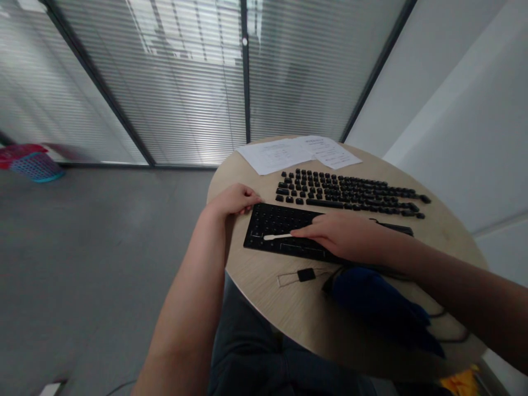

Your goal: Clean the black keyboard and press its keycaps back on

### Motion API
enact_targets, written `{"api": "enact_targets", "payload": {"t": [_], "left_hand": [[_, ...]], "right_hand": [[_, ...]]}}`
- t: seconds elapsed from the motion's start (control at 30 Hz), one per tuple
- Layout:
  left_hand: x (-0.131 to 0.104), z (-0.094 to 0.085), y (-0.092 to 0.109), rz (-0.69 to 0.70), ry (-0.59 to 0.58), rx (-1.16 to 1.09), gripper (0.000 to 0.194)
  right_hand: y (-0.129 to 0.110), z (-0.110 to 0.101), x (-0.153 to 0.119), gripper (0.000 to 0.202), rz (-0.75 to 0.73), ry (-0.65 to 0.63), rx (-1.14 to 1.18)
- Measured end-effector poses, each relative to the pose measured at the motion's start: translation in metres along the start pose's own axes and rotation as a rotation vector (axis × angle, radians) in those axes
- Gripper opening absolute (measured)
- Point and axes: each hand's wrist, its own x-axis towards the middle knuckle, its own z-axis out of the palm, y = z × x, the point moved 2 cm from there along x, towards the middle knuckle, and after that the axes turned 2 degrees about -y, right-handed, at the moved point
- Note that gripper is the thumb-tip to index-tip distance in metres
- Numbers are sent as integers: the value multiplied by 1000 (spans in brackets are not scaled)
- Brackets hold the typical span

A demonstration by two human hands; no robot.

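Note:
A black keyboard (274, 217) with its keycaps taken off lies near the left side of the round table. My right hand (350, 234) reaches over it and grips a white cotton swab (278, 237), whose tip points left and rests on or just above the keyboard's lower left part. At the keyboard's upper left corner, my left hand (237, 199) is closed, its curled fingertips against the edge. Loose black keycaps (324, 203) stand in rows behind the keyboard. A keycap puller (306, 275) with wire loops lies in front of it.
Printed sheets (276, 157) lie at the table's (264, 300) far edge. A dark blue cloth (371, 291) and a black cable (454, 341) are at the front right. Glass panels with blinds (185, 99) stand behind. A basket (37, 168) sits on the floor at far left.

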Motion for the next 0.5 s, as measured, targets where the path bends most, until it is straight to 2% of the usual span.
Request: {"api": "enact_targets", "payload": {"t": [0.2, 0.37, 0.5], "left_hand": [[0, 0, 1, -46, 9, 11, 29], [1, -3, 3, -58, 10, 40, 28], [5, -6, 0, -48, -10, 37, 33]], "right_hand": [[36, 5, -66, 44, 81, -30, 24], [70, 7, -120, 46, 133, -128, 77], [86, -1, -159, 42, 280, -36, 107]]}}
